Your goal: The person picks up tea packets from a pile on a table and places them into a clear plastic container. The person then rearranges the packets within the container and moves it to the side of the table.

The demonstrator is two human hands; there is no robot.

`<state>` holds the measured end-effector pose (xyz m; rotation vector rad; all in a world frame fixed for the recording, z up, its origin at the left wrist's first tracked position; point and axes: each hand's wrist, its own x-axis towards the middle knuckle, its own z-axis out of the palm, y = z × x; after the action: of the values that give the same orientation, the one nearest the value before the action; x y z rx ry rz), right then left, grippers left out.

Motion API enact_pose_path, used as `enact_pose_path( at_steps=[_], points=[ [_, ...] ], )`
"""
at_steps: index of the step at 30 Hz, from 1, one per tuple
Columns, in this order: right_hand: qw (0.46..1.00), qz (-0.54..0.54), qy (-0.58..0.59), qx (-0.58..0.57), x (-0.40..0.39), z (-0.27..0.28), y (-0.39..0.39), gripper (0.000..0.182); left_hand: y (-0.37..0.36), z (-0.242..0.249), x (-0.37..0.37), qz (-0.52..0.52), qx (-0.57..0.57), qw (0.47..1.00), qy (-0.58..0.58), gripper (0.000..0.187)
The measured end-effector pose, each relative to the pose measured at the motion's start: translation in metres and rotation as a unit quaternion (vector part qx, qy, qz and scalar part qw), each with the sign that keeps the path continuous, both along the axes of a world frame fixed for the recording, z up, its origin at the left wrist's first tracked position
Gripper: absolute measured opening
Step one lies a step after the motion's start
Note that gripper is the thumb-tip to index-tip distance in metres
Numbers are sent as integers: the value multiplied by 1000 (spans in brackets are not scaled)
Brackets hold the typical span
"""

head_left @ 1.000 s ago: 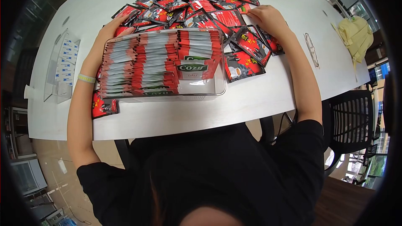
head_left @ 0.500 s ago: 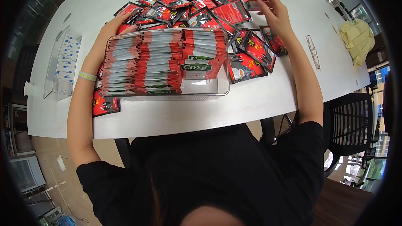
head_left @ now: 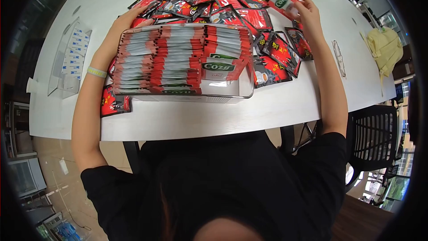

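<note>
My right hand [head_left: 307,11] pinches a red and white Cozy sachet [head_left: 283,2] above the right side of a heap of red and black sachets [head_left: 214,0]. My left hand [head_left: 129,20] rests with spread fingers on the heap's left edge, beside the back left corner of a clear box [head_left: 245,90]. Rows of Cozy sachets [head_left: 178,58] fill most of the box, and one lies face up at their right [head_left: 218,67]. The white floor of the box shows at its front right.
On the left stands a clear tray [head_left: 58,73] with a 3M-printed sheet [head_left: 75,56]. A red and black packet [head_left: 115,101] lies by my left forearm. To the right are glasses [head_left: 339,59], a yellow bag [head_left: 384,47] and a black chair [head_left: 373,136].
My right hand has lifted the Cozy sachet up from the heap, and its printed face now shows. The view has shifted slightly. My left hand stays at the heap.
</note>
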<state>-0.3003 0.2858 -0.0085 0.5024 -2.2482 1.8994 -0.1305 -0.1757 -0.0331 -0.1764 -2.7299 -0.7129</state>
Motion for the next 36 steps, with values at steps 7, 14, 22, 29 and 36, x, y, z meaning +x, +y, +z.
enact_pose_path(
  at_steps=[7,14,22,29,36],
  points=[
    [805,-91,285,513,8,-4,4,16,3,2,2,-12,1,1000,10,58],
    [857,-110,400,307,45,39,-13,16,-2,-2,1,-19,-21,999,36,57],
    [922,308,201,-116,174,56,-76,56,-1,1,1,-12,-11,1000,14,56],
    [885,310,335,93,181,34,-89,39,-2,-3,-1,-25,36,999,10,55],
    [844,277,403,221,179,39,-92,36,-4,-4,-3,-24,7,999,23,54]
  ],
)
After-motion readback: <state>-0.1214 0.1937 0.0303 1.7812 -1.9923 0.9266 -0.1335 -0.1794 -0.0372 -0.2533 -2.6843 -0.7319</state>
